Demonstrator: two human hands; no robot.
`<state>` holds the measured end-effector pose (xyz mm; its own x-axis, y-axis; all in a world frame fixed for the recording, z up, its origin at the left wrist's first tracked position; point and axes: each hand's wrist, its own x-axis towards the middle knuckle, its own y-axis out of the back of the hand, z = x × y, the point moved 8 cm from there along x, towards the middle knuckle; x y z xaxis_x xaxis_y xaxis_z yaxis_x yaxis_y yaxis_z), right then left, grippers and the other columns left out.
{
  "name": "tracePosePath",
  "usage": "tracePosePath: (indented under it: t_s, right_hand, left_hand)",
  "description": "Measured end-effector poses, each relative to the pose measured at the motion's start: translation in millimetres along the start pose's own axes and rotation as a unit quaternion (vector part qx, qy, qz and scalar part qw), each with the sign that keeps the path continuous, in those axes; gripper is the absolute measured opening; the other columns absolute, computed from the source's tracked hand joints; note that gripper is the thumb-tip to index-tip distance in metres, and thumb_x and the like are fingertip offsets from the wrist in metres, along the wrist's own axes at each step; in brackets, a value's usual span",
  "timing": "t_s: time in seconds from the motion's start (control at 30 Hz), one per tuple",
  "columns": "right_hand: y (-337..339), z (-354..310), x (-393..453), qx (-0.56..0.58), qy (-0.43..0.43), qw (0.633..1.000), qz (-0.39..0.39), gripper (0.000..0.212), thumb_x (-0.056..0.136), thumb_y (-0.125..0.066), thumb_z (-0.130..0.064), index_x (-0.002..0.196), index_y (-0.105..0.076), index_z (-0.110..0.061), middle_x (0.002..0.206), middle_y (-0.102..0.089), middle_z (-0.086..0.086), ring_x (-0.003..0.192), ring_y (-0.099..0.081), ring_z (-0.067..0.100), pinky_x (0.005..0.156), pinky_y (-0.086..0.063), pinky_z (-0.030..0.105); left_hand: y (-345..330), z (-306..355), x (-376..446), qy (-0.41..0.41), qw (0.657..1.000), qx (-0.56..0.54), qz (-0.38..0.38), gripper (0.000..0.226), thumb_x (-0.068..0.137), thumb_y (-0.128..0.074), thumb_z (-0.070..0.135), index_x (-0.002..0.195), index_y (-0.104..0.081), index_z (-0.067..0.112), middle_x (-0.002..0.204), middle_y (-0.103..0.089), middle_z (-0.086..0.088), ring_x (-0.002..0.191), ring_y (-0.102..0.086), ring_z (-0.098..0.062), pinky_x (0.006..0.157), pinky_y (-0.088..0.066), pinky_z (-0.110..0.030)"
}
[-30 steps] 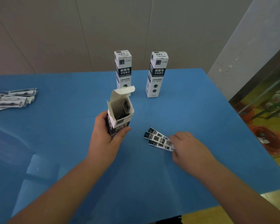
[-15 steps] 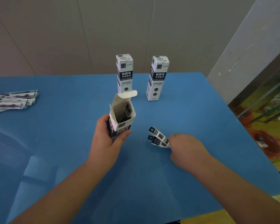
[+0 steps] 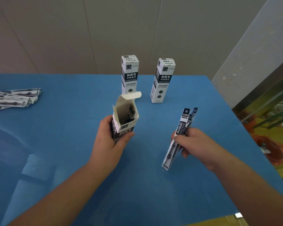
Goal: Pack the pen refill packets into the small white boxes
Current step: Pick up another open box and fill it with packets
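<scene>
In the head view, my left hand (image 3: 110, 141) grips the open box (image 3: 125, 119) around its lower part and keeps it upright over the blue bench (image 3: 72, 144). The top flap is folded back, and I can see some dark packets already standing inside it. My right hand (image 3: 193, 144) pinches a small bundle of refill packets (image 3: 180, 136) at about the middle; the bundle is lifted off the bench and tilted, with its top end pointing away from me. It is to the right of the open box and apart from it, not yet over the opening.

Behind, two closed boxes (image 3: 130, 74) stand upright side by side; I judge that these are already packed. At the far left edge a loose pile of packets (image 3: 11, 99) lies flat on the bench. So I think the task is partly done: this box is not full, the bundle must go in, and the pile is left.
</scene>
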<state>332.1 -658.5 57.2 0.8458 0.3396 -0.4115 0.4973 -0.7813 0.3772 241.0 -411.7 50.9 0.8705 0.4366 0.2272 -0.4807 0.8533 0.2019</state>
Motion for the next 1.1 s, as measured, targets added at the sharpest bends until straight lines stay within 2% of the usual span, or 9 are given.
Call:
tracePosePath:
  t_s: [0.3,0.4,0.5,0.57,0.7,0.77,0.93,1.0,1.1]
  right_hand:
    - [10,-30,-16,0.137,0.074,0.988,0.007,0.018,0.096,-0.065,-0.011,0.09,-0.081,-0.018,0.089,-0.078,0.01,0.076,-0.067,0.017,0.06,-0.052,0.025]
    - [12,-45,-25,0.192,0.092,0.977,0.009,0.008,0.085,-0.075,-0.015,0.09,-0.081,-0.013,0.093,-0.078,0.011,0.08,-0.072,0.017,0.058,-0.054,0.023]
    - [13,-60,-34,0.24,0.112,0.964,0.012,0.027,0.071,-0.077,-0.021,0.093,-0.078,-0.006,0.092,-0.078,0.011,0.08,-0.073,0.018,0.059,-0.057,0.024]
    - [16,-73,-42,0.263,0.141,0.954,0.023,0.023,0.068,-0.077,-0.021,0.088,-0.079,-0.01,0.091,-0.078,0.01,0.081,-0.074,0.019,0.063,-0.06,0.027]
    - [20,-108,-61,0.284,0.233,0.93,0.026,0.01,0.073,-0.079,-0.018,0.083,-0.08,-0.021,0.09,-0.079,0.002,0.086,-0.076,0.017,0.069,-0.061,0.028]
    - [20,-123,-66,0.27,0.271,0.923,0.045,0.012,0.077,-0.084,-0.015,0.084,-0.08,-0.024,0.091,-0.079,0.0,0.089,-0.076,0.016,0.073,-0.061,0.029]
    - [17,-152,-73,0.128,0.326,0.925,0.147,0.009,0.081,-0.08,-0.027,0.086,-0.077,-0.034,0.093,-0.079,-0.009,0.093,-0.075,0.012,0.087,-0.06,0.044]
    - [14,-162,-74,0.032,0.334,0.927,0.167,0.011,0.082,-0.08,-0.034,0.09,-0.075,-0.03,0.091,-0.077,-0.014,0.089,-0.074,0.005,0.083,-0.06,0.039]
    - [9,-175,-73,-0.04,0.345,0.925,0.155,0.014,0.083,-0.081,-0.037,0.095,-0.076,-0.03,0.092,-0.075,-0.024,0.088,-0.07,-0.008,0.075,-0.055,0.012]
  left_hand:
    - [0,-2,0,-0.011,1.0,0.0,-0.005,0.051,0.077,-0.075,0.043,0.102,-0.044,0.076,0.107,-0.063,0.032,0.099,-0.065,0.006,0.077,-0.051,-0.01]
    - [-2,-2,1,-0.022,1.0,0.007,-0.005,0.057,0.078,-0.077,0.038,0.102,-0.044,0.076,0.107,-0.063,0.033,0.099,-0.065,0.007,0.079,-0.05,-0.009]
    - [-2,-1,2,-0.028,1.0,0.012,-0.009,0.059,0.077,-0.077,0.037,0.104,-0.043,0.077,0.107,-0.061,0.035,0.1,-0.064,0.007,0.082,-0.05,-0.009]
    - [-2,1,0,-0.033,0.999,0.011,-0.01,0.057,0.076,-0.077,0.044,0.106,-0.043,0.077,0.109,-0.059,0.038,0.102,-0.063,0.008,0.083,-0.049,-0.008]
    - [-4,-2,-1,-0.025,1.0,0.002,-0.017,0.047,0.074,-0.072,0.055,0.107,-0.044,0.072,0.107,-0.062,0.029,0.095,-0.066,0.0,0.081,-0.056,-0.029]
    - [-6,-4,-2,-0.022,1.0,0.005,-0.02,0.047,0.075,-0.074,0.053,0.11,-0.045,0.068,0.108,-0.064,0.023,0.094,-0.067,-0.006,0.083,-0.059,-0.041]
    - [-6,2,-5,-0.064,0.997,0.042,-0.024,0.048,0.081,-0.072,0.054,0.118,-0.042,0.066,0.113,-0.063,0.022,0.105,-0.065,-0.011,0.087,-0.056,-0.035]
    - [-7,3,-6,-0.073,0.996,0.049,-0.022,0.048,0.082,-0.071,0.054,0.119,-0.041,0.066,0.113,-0.061,0.025,0.105,-0.063,-0.006,0.088,-0.052,-0.023]
    - [-5,2,-6,-0.076,0.996,0.052,-0.013,0.048,0.082,-0.07,0.054,0.118,-0.041,0.066,0.113,-0.06,0.029,0.106,-0.061,-0.001,0.084,-0.046,-0.01]
